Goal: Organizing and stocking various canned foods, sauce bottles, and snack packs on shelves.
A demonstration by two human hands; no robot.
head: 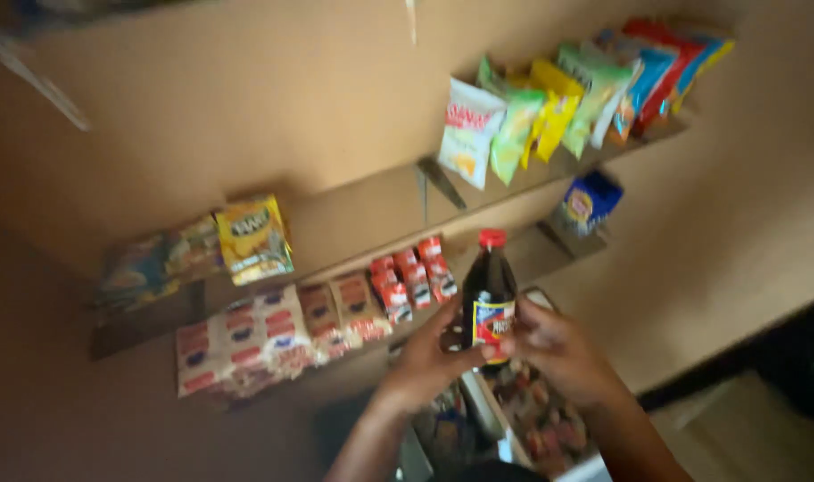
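Hands: left hand [425,361] and right hand [554,353] were both closed around a dark soda bottle [489,290], one on each side of its lower body, over the label.
Bottle position: it stood between the two hands, just ahead of them, roughly level with the front edge of the lower shelf [523,254].
Long axis: near upright, red cap [491,237] on top, leaning slightly.
Nearer hand: neither clearly; both touched the bottle at about the same height.
Below the hands: a box of small wrapped sweets [536,419], blurred, contents not clear beyond mixed colours.
Lower shelf: rows of red and white biscuit packs [273,339], small red packets [416,275], and a blue pack [590,201] further right.
Upper shelf: a yellow snack bag [253,239] on the left; further back, a row of crisp bags [567,98] in white, green, yellow, blue and red, standing on edge.
Behind: plain tan wall [202,107].
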